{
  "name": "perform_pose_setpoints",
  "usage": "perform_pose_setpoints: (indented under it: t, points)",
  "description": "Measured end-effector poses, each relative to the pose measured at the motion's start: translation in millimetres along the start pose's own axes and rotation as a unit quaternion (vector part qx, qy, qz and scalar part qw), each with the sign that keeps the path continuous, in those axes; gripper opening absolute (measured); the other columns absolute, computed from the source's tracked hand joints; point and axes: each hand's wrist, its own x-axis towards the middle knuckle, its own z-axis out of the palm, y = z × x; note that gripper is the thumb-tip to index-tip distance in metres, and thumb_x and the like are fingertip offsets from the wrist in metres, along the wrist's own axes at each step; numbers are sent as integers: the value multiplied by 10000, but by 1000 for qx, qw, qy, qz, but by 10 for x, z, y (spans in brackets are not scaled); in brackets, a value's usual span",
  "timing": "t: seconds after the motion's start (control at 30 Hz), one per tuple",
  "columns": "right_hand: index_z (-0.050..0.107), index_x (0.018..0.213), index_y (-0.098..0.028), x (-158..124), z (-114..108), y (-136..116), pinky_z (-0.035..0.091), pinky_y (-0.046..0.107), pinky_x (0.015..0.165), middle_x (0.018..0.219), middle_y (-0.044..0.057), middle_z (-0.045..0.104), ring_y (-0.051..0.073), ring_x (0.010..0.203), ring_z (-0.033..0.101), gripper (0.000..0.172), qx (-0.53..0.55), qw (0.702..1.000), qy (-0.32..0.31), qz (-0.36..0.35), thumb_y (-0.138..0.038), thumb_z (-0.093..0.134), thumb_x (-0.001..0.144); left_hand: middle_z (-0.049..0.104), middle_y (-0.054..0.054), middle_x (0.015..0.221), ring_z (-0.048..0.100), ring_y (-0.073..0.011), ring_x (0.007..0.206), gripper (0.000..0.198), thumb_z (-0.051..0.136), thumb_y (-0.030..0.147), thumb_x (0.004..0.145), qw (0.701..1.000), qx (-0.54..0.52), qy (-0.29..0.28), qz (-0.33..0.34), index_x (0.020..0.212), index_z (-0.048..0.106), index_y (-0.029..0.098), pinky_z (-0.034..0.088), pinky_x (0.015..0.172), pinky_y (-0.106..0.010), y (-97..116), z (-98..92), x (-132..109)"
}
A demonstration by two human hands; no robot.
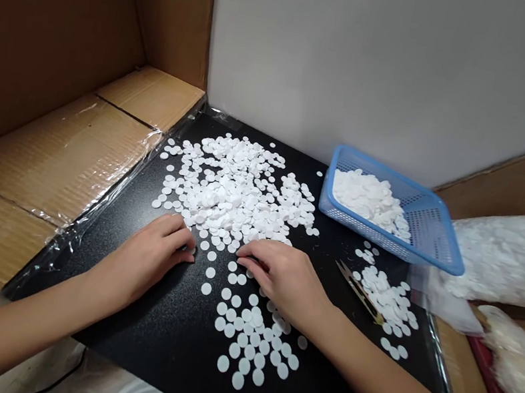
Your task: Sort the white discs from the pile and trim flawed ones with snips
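Note:
Many small white discs [237, 195] lie heaped on the black tabletop [141, 310]. At the heap's front left edge, my left hand [145, 257] rests with its fingers curled, a disc showing by the fingertips. My right hand [279, 274] is at the front edge, right of centre, its thumb and fingers curled close together near some discs. Whether either hand grips a disc is hidden. Between the hands a few single discs [209, 272] form a loose column. A looser group of discs [254, 341] spreads below my right hand.
A blue basket [428, 219] holding white discs stands at the back right. Scissor-like snips [360, 292] lie beside another small pile of discs [389, 300]. Plastic bags [516, 258] are at the far right. Cardboard [62, 148] borders the left side; a pale wall [392, 63] rises behind.

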Motion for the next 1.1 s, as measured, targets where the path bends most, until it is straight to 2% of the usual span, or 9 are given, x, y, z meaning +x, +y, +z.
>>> perform_pose_setpoints:
  t: [0.13, 0.3, 0.4, 0.47, 0.53, 0.63, 0.77, 1.0, 1.1]
  points:
    - [747, 988, -225, 3, 52, 30, 518, 275, 666, 799, 19, 739, 166, 744, 688, 110, -2, 999, -4, -49, -186, 661, 931, 603, -19, 846, 569, -171, 782, 217, 476, 253, 1013, 1000, -26, 1, 9, 878, 640, 208, 463, 712, -292, 53, -24, 13]
    - [682, 873, -206, -2, 39, 24, 490, 250, 635, 794, 2, 714, 144, 713, 660, 72, 17, 999, -19, -27, -150, 659, 914, 619, -11, 846, 586, -167, 765, 155, 565, 254, 963, 990, -119, -51, -52, 845, 655, 211, 459, 666, -274, 140, 2, 57]
    - [659, 880, -192, -19, 25, 28, 486, 261, 653, 798, 22, 704, 155, 725, 652, 95, -11, 998, 2, -54, -144, 605, 941, 604, -10, 850, 577, -175, 786, 119, 570, 231, 949, 992, -103, -35, -60, 842, 618, 206, 455, 688, -282, 129, 19, 86]
    - [661, 886, -191, -29, 20, 37, 496, 271, 681, 812, 27, 715, 162, 743, 662, 88, -9, 997, -15, -71, -167, 607, 952, 603, -8, 836, 573, -168, 769, 127, 537, 205, 961, 993, -99, -30, -57, 850, 598, 205, 450, 682, -275, 101, 6, 111]
    - [671, 895, -196, -26, 21, 48, 504, 276, 696, 828, 26, 726, 166, 756, 672, 83, 3, 997, -30, -67, -196, 617, 958, 608, -6, 824, 575, -161, 753, 153, 495, 174, 974, 994, -98, -18, -52, 861, 593, 206, 448, 680, -271, 69, -20, 141]
    - [695, 936, -204, 10, 47, 71, 503, 281, 705, 847, 32, 733, 174, 779, 674, 103, -8, 999, -6, -50, -199, 599, 972, 610, -8, 837, 583, -157, 762, 177, 474, 138, 975, 995, -89, -1, -35, 876, 604, 205, 451, 694, -271, 31, -47, 189]
    - [715, 946, -202, 82, 108, 121, 470, 264, 671, 801, 23, 720, 164, 747, 657, 98, -37, 997, 17, -64, -214, 619, 966, 583, -6, 854, 579, -159, 778, 133, 546, 125, 946, 998, -60, -25, -15, 883, 631, 205, 455, 696, -268, 4, -5, 234]
    - [705, 820, -169, 143, 125, 160, 375, 282, 576, 656, 17, 628, 157, 622, 558, 287, -180, 967, 65, -166, -188, 496, 1015, 569, -19, 824, 567, -176, 758, 186, 517, 184, 980, 999, 19, -27, 21, 818, 611, 177, 440, 678, -297, -16, 55, 258]
    - [694, 831, -160, 123, 129, 112, 399, 278, 592, 680, 22, 649, 153, 629, 573, 263, -140, 972, 64, -177, -184, 504, 1011, 582, -24, 834, 562, -179, 768, 175, 535, 222, 980, 1000, -3, -26, 2, 840, 631, 179, 436, 688, -301, 40, 14, 255]
